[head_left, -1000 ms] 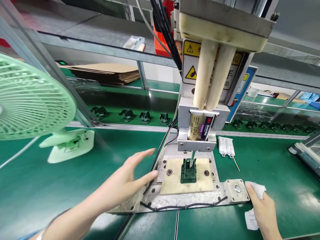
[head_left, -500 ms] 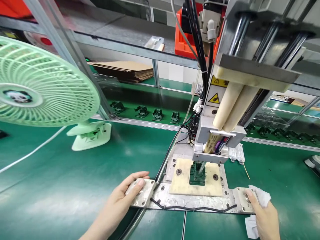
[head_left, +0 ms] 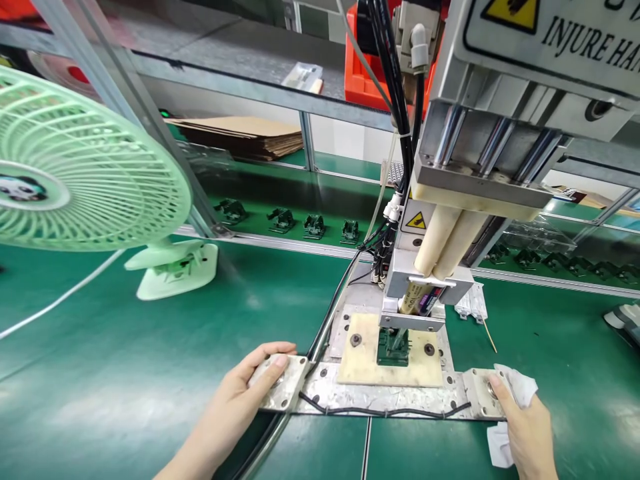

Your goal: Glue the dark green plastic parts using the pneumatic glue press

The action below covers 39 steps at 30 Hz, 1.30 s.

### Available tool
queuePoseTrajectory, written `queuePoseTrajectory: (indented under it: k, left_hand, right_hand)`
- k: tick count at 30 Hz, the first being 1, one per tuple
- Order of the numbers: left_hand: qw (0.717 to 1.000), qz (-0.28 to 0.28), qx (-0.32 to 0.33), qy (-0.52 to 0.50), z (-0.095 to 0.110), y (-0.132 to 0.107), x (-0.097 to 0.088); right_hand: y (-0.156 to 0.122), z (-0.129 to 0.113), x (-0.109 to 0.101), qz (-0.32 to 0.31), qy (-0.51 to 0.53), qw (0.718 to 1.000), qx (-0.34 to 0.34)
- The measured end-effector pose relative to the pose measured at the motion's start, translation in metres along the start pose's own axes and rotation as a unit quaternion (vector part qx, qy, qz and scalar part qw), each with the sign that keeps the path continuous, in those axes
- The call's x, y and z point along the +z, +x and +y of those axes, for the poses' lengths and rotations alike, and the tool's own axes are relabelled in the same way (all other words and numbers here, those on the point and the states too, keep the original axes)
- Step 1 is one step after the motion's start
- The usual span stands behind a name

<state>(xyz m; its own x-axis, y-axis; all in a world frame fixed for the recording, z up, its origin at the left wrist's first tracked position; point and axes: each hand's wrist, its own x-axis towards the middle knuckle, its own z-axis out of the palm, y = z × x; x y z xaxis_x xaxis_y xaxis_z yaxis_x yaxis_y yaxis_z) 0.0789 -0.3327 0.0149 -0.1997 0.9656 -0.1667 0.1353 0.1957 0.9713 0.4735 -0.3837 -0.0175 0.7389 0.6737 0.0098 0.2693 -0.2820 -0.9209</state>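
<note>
My left hand (head_left: 245,393) lies flat on the left button block (head_left: 283,387) of a metal base plate (head_left: 380,399), thumb on the block's top, fingers stretched. My right hand (head_left: 525,430) presses a finger on the round button (head_left: 491,387) of the right block while its other fingers clutch a white tissue (head_left: 517,390). Between them a small dark green part (head_left: 394,347) sits on a cream fixture pad (head_left: 365,363). The dispensing head (head_left: 425,297) with two cream tubes is down over the green part.
A mint green desk fan (head_left: 85,180) stands at the left on the green bench. Green parts (head_left: 295,223) ride the conveyor behind. Black cables (head_left: 330,320) run from the machine to the base. White packets and a thin stick (head_left: 475,307) lie at the right.
My left hand came down from the air onto the left button block. My right finger moved onto the right button. The dispensing head stays low over the green part; the view shifted closer.
</note>
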Motion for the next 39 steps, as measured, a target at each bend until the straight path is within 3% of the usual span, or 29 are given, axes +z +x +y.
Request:
queuePoseTrajectory:
  k: [14, 19, 31, 39]
  left_hand:
    - [0.999, 0.027, 0.011, 0.021, 0.007, -0.004, 0.004]
    - [1.0, -0.002, 0.003, 0.029, 0.003, 0.001, -0.001]
    - [0.999, -0.011, -0.002, 0.031, -0.002, 0.005, -0.005]
    - [0.999, 0.026, 0.014, 0.035, 0.009, -0.005, 0.005]
  right_hand:
    - [-0.002, -0.005, 0.002, 0.019, 0.007, 1.0, 0.011]
    - [-0.001, -0.002, 0.0, 0.005, -0.003, 1.0, 0.002]
    - [-0.001, -0.001, 0.0, -0.002, -0.002, 1.0, -0.004]
    - [0.002, 0.003, 0.0, 0.003, 0.0, 1.0, 0.002]
